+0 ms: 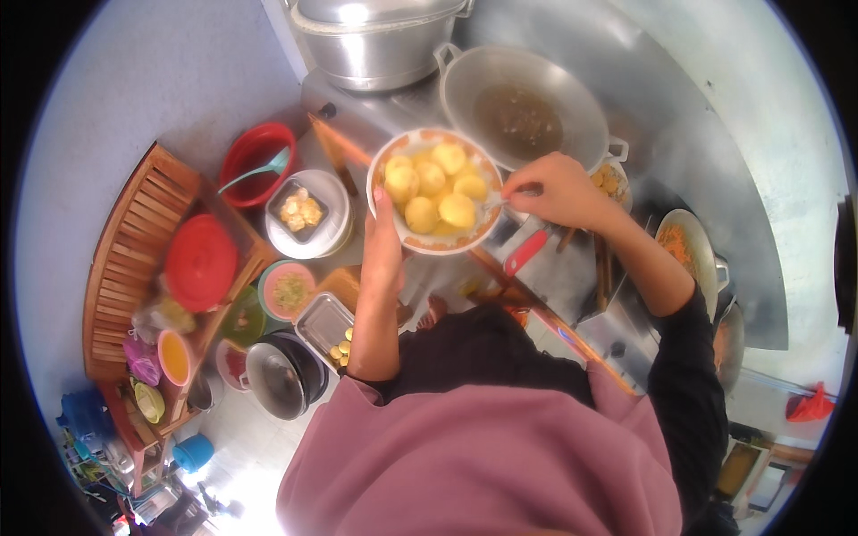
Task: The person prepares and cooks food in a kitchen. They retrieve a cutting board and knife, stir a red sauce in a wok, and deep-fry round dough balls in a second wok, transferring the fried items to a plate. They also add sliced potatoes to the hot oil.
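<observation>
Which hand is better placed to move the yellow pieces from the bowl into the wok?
Probably the right hand: it holds a utensil at the rim of the round orange-rimmed bowl of yellow pieces, beside the grey metal wok. The left hand supports the bowl.

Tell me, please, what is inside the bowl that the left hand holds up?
The bowl holds several round yellow pieces, probably peeled potatoes. The right hand reaches a utensil over its rim; its tip is hard to see. The bowl's bottom is covered by the pieces.
</observation>
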Tool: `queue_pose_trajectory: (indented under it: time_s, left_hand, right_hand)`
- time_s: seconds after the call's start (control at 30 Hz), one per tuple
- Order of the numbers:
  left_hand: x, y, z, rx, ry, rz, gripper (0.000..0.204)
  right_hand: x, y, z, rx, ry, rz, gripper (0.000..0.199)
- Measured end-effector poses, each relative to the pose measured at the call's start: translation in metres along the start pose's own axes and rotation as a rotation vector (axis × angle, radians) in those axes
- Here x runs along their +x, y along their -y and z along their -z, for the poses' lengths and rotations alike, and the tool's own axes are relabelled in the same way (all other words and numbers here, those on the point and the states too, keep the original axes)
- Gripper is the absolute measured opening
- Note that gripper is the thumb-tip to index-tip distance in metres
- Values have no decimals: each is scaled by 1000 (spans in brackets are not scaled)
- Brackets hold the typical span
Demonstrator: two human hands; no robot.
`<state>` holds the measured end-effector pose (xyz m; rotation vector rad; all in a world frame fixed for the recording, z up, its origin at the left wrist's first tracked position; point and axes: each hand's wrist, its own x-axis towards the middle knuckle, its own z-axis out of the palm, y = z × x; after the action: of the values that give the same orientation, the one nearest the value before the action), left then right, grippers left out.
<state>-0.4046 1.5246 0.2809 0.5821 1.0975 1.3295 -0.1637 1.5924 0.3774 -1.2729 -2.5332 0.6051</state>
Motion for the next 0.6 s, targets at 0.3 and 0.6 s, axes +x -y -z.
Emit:
queue_pose_trajectory:
  time_s: [0.3,0.6]
  left_hand:
    - [16,25,-2,-82,47,61,66]
    - [12,40,-6,-39,58,106,62]
  right_hand:
    - [26,-118,40,-166,-183,-239,15]
    - [66,-190,-22,-849,-160,-435,18]
